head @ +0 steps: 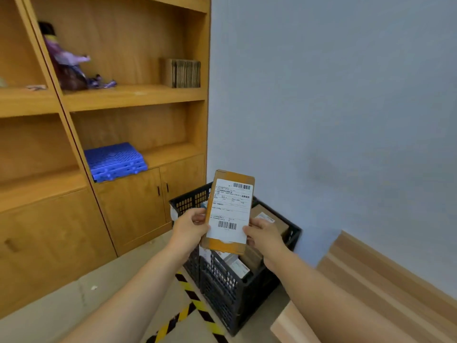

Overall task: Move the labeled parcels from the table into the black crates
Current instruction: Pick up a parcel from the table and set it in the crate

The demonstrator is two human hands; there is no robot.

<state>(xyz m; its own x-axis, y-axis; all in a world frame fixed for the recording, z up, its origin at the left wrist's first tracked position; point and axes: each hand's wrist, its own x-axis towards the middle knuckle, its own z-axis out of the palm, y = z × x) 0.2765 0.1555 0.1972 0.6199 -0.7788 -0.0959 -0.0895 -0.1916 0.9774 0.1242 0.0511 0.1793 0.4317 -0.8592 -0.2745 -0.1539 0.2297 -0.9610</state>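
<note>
A brown cardboard parcel (230,209) with a white barcode label faces me, held upright above the black crate (237,293). My left hand (190,229) grips its lower left edge, thumb on the front. My right hand (262,235) grips its lower right edge. The crate stands on the floor by the wall and holds several other labeled parcels (269,219), partly hidden behind the held parcel and my hands.
A wooden shelf unit (123,100) with cabinets fills the left, holding blue plastic panels (115,160), a doll and stacked cardboard. Yellow-black tape (195,303) marks the floor. A light wooden surface (294,325) sits at lower right, a wooden skirting along the grey wall.
</note>
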